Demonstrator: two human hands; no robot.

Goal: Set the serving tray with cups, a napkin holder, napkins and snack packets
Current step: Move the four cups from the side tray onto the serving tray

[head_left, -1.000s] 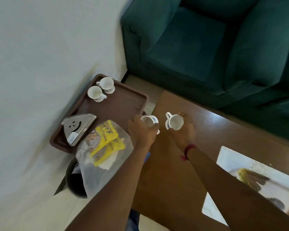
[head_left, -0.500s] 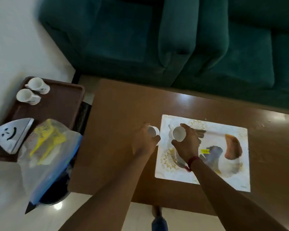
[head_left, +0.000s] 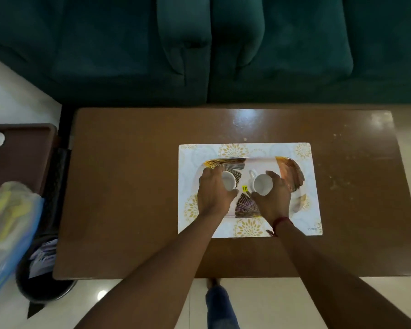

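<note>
Two small white ceramic cups, mouths up, show in the head view over the middle of the oblong fan-patterned serving tray (head_left: 261,158), whose long axis runs left to right. The left hand (head_left: 212,194) grasps the left cup (head_left: 229,181), its handle hidden. The right hand (head_left: 273,198) grasps the right cup (head_left: 261,185), its handle pointing toward the tray's far-left corner.

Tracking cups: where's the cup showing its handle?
Head view: handled cup in the right hand, over the serving tray, right of the other cup in the left hand.
</note>
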